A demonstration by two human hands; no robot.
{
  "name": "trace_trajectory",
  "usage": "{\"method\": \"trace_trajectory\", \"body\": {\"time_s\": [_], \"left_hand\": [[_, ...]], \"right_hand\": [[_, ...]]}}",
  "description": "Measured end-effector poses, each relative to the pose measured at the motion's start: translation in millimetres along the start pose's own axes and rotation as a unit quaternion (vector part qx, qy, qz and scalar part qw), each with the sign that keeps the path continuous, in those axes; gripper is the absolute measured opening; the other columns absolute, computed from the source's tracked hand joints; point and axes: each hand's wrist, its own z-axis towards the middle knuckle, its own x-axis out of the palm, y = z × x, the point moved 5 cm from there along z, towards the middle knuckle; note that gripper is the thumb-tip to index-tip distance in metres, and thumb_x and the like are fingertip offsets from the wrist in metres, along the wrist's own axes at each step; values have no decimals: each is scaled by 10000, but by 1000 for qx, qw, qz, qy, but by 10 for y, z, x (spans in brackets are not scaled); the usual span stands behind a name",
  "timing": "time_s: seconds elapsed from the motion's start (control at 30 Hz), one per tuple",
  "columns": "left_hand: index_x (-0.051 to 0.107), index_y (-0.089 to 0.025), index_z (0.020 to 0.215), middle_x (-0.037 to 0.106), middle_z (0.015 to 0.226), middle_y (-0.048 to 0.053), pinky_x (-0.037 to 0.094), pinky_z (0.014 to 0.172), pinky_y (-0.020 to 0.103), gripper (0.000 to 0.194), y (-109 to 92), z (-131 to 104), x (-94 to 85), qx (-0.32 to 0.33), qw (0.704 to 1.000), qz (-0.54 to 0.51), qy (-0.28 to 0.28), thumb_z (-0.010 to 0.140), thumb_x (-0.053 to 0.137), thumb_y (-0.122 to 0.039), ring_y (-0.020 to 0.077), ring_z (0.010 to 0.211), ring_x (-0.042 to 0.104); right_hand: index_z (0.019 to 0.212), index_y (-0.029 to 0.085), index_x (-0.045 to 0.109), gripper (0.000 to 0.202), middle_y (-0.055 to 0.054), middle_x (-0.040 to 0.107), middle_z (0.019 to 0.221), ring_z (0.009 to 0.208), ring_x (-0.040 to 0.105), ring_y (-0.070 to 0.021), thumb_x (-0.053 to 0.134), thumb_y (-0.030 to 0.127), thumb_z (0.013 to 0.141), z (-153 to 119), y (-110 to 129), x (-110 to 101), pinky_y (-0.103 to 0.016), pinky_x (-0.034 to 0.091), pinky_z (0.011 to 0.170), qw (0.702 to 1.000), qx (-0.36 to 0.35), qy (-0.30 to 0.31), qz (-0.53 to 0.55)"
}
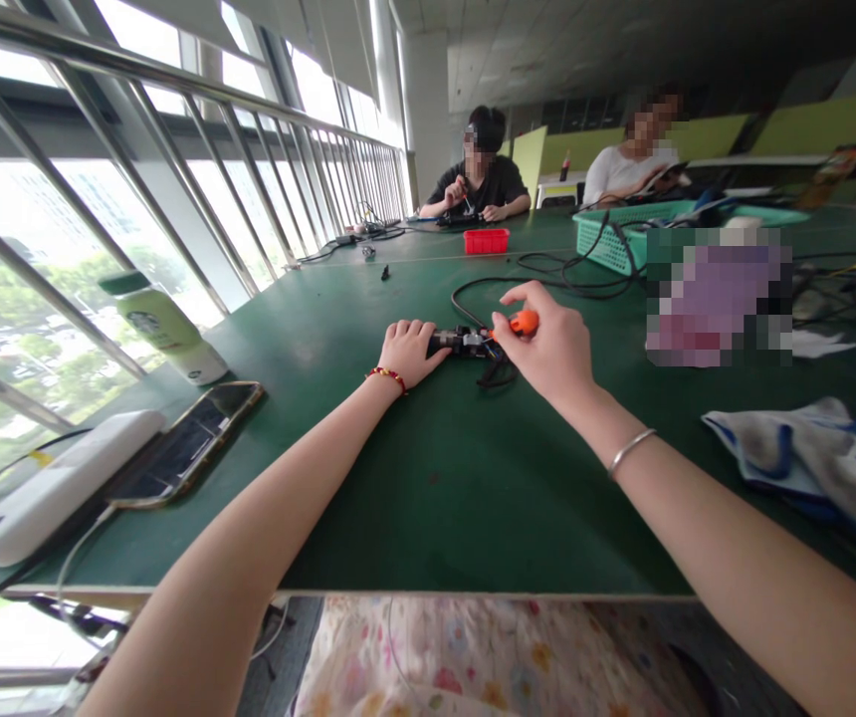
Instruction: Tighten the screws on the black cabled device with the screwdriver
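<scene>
My left hand (410, 357) lies over the left end of a slim black device (464, 343), gripping it against the table with the thumb along its near side. The device's casing is open at the right part, where small parts and thin wires show. In my right hand (556, 347), thumb and fingers pinch the orange handle of a screwdriver (525, 323). Its tip points left at the open part of the device; whether it touches a screw is too small to tell. A black cord (465, 289) curves away behind the device.
A red basket (486, 241) and a green basket (603, 239) of cables stand farther back. Gloves (808, 448) lie at right. A bottle (166, 329), phone (189, 443) and white power strip (62, 488) are at left. Two people sit across the green table (428, 498).
</scene>
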Motion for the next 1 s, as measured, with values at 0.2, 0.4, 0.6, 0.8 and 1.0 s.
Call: {"method": "trace_trajectory", "body": {"time_s": [0.2,0.4,0.6,0.8,1.0], "left_hand": [[549,-173,1182,582,1126,126,331,959,431,468,-10,0,-6,0,1000,4,3,895,404,-514,300,1058,477],[551,-166,1175,584,1128,124,339,950,430,473,-6,1,2,3,1000,11,1,898,395,-517,303,1055,480],[547,-162,1185,585,1132,127,333,955,432,475,-14,1,-12,-1,1000,5,3,900,400,-513,306,1064,478],[552,-161,1182,587,1126,124,336,951,426,480,-11,0,1,0,1000,8,2,899,402,-519,306,1061,480],[552,-162,1187,590,1133,122,337,953,423,481,-10,-2,-1,-1,1000,11,3,900,402,-517,301,1063,484]], "right_hand": [[897,235,614,205,-8,609,653,611,575,-190,513,391,810,-11,36,16,-257,312,523,1000,-11,12,0],[963,223,601,222,-8,623,689,595,565,-167,530,356,801,-17,38,18,-252,334,531,999,-26,1,18],[930,221,602,199,-1,607,662,567,545,-157,535,350,794,-17,52,26,-247,331,527,999,-32,9,26],[901,222,603,188,-1,608,665,572,541,-154,527,363,803,-21,64,29,-241,315,519,999,-34,27,23],[899,226,607,186,-1,620,682,601,556,-159,526,369,811,-22,67,49,-242,319,524,998,-45,32,18]]}}
